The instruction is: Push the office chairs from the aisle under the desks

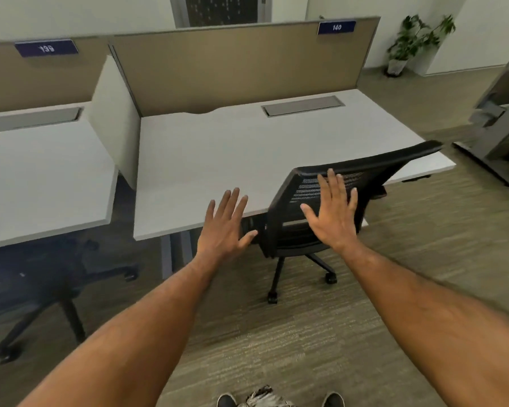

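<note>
A black mesh-back office chair [373, 171] stands at the front edge of the white desk [218, 148] labelled 140, its seat under the desktop and its backrest against the edge. My right hand [334, 214] is spread flat in front of the backrest, whether touching it I cannot tell. My left hand [224, 227] hovers open just left of the chair, fingers apart, holding nothing. Under the left desk [41, 171] labelled 139 sits a second black chair [50, 283], mostly tucked beneath with its base showing.
A tan partition [241, 66] runs behind both desks, with a white divider [115, 118] between them. A potted plant [415, 42] stands at the back right. Another desk frame [500, 127] is at the right edge. Carpeted aisle floor [291, 342] lies under my feet.
</note>
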`<state>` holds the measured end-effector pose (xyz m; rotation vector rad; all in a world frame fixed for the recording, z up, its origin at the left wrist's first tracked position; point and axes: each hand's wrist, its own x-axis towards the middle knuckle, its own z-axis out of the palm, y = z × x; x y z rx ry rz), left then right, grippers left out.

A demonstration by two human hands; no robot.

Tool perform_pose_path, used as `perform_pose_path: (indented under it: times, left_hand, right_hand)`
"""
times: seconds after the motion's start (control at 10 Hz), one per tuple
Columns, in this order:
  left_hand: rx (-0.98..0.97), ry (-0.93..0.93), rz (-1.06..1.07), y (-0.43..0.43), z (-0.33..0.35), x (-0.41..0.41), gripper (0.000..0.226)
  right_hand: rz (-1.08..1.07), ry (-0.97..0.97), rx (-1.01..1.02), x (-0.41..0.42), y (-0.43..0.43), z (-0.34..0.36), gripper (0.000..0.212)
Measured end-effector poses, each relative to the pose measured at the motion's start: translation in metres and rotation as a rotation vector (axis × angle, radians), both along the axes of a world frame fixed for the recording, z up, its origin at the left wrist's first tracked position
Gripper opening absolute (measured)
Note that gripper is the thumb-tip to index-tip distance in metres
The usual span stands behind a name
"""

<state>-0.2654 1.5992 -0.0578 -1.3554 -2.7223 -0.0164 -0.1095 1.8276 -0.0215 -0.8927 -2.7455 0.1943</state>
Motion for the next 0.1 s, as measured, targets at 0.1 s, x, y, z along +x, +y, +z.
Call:
perform_pose_path:
  times: [0.1]
  left_hand:
    - [-0.021,0.017,0.047,-0.043,0.0126,-0.027,0.09]
  right_hand:
    - [0.07,-0.037,0.037,-0.018,-0.0362,0.0058,0.082]
